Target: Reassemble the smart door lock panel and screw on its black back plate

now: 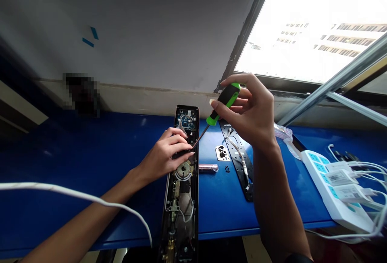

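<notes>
Lengthwise on the blue table lies a long black housing point(198, 198), open on top, apparently an electronic door lock. A blue circuit board point(186, 121) sits at its far end, a round metal mechanism point(183, 170) at the middle and brass parts nearer me. My right hand point(252, 110) grips a screwdriver point(222, 104) by its green and black handle, the shaft slanting down left into the housing. Across the housing rests my left hand point(169, 150), fingers apart, fingertips close to the screwdriver's tip. What lies under those fingertips is hidden.
Right of the housing are a black perforated plate point(246, 190) with a wire bundle, a small square metal part point(223, 153), tiny black pieces point(227, 169) and a pinkish cylinder point(208, 168). A white power strip point(326, 186) with plugged chargers stands far right. A white cable point(75, 190) crosses the left foreground.
</notes>
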`<state>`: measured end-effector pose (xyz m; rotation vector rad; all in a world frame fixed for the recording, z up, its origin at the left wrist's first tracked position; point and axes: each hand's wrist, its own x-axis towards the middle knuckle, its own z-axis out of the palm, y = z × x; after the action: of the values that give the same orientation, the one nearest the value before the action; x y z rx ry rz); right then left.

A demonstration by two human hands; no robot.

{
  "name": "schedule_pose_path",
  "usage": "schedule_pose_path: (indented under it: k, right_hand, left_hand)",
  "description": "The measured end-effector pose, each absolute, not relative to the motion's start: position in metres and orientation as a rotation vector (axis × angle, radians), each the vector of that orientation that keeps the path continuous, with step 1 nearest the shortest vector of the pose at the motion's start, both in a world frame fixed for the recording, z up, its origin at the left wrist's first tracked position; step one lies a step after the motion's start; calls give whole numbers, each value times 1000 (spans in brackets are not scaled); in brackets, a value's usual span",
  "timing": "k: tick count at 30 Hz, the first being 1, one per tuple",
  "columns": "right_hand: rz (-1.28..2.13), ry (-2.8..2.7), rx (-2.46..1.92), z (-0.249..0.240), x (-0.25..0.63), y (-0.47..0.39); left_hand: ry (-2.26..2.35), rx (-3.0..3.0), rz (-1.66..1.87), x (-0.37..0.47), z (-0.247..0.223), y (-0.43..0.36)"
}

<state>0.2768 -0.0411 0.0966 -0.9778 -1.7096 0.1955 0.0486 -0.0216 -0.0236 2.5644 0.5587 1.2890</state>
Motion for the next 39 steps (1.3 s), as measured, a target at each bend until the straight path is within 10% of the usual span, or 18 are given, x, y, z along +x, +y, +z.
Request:
schedule_pose_path:
  k: [39]
  right_hand:
    - [196, -2031, -757, 97, 267, -61]
  left_hand:
    - [768, 2637, 1167, 46, -20, -28]
